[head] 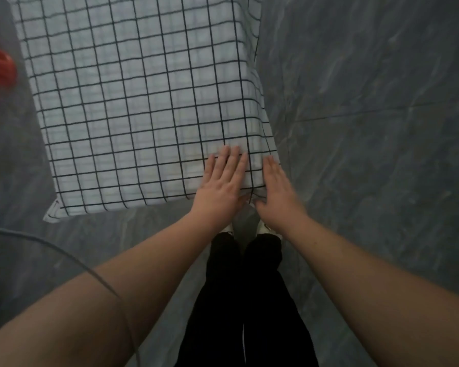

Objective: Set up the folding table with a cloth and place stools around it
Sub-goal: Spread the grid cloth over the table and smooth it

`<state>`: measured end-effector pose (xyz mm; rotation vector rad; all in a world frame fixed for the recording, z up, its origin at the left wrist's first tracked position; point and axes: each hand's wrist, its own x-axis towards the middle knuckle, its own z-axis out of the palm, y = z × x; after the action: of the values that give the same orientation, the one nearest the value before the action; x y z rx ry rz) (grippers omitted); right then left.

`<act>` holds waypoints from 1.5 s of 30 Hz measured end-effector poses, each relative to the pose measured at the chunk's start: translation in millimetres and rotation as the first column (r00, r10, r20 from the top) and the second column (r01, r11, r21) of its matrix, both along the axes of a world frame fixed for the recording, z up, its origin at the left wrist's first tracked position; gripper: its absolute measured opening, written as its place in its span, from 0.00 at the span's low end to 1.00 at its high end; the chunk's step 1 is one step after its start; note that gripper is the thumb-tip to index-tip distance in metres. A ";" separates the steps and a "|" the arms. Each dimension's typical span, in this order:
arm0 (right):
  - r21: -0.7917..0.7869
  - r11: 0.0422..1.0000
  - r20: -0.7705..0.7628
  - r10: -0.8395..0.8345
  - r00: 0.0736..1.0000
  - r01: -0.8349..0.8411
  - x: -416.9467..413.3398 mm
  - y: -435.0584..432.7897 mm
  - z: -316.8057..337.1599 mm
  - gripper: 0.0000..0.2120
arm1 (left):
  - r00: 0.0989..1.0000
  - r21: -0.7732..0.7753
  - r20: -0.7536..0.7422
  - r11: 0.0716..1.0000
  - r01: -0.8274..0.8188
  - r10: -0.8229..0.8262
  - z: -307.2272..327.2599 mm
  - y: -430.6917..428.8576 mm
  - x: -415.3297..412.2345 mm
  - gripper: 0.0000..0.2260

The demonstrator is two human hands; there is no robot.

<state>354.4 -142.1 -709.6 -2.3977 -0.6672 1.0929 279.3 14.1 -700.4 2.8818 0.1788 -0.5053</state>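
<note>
Pressing flat, the left hand (221, 181) and right hand (277, 193) lie spread on the checked cloth's (143, 107) near right corner, tabletop beneath.

Home perhaps, checked cloth (143, 102), marbled floor (368, 154)

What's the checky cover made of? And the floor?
The cloth looks like thin woven fabric, matte white with dark grid lines: it wrinkles and droops at the corner. The floor looks like polished grey stone or tile, going by its pale streaks, sheen and joint line.
</note>
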 end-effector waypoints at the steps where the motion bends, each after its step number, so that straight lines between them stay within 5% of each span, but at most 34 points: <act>1: 0.035 0.998 -0.027 -0.047 0.999 0.048 -0.8 3.0 -6.2 0.43 | 0.999 0.006 0.033 1.000 0.002 -0.002 -5.2 0.4 -1.1 0.38; 4: 0.083 0.977 -0.105 -0.186 0.977 0.195 -3.7 7.9 -19.6 0.37 | 0.995 -0.001 0.099 1.000 -0.019 0.019 -13.2 -0.7 -1.6 0.35; 8: -0.016 0.984 -0.131 -0.178 0.975 0.178 -6.2 0.7 -23.2 0.28 | 0.992 -0.026 0.112 0.998 -0.055 0.057 -15.4 -1.4 -2.2 0.35; 15: -0.176 0.974 -0.217 -0.178 0.960 0.140 0.8 -19.3 -22.4 0.32 | 0.993 -0.040 0.075 0.995 -0.090 0.092 -4.3 -2.7 2.7 0.38; 24: -0.198 0.967 -0.229 -0.205 0.952 0.161 -3.0 -25.5 -27.7 0.36 | 0.995 0.016 -0.036 0.995 -0.097 0.098 3.7 -0.7 5.4 0.42; 28: -0.307 0.927 -0.292 -0.307 0.906 0.215 -8.5 -32.8 -44.1 0.26 | 0.995 0.030 -0.033 0.995 -0.095 0.096 -4.4 -1.4 6.9 0.43; 32: -0.307 0.801 -0.402 -0.598 0.693 0.514 -11.4 -35.0 -49.9 0.21 | 0.997 0.032 -0.008 0.996 -0.081 0.081 -7.1 -1.4 3.7 0.44; 36: -0.271 0.694 -0.531 -0.686 0.498 0.667 -13.4 -50.2 -48.6 0.25 | 0.997 0.047 -0.014 0.996 -0.075 0.076 -9.7 -2.0 4.0 0.43; 38: -0.335 0.577 -0.570 -0.753 0.327 0.745 -9.8 -56.4 -42.0 0.25 | 0.997 0.045 -0.018 0.996 -0.075 0.076 -9.4 -2.5 4.4 0.43; 42: -0.517 0.239 -0.436 -0.900 -0.013 0.822 -7.3 -78.3 -42.4 0.12 | 0.997 0.043 -0.029 0.996 -0.077 0.078 -8.6 -2.8 4.5 0.44; 45: -0.603 0.207 -0.406 -0.911 -0.072 0.771 -15.8 -89.0 -41.8 0.03 | 0.996 0.045 -0.021 0.996 -0.083 0.084 -8.7 -3.6 5.1 0.44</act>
<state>338.6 -231.1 -751.4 -1.5160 1.2445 1.2351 284.4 10.5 -709.1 2.8974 0.3166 -0.5256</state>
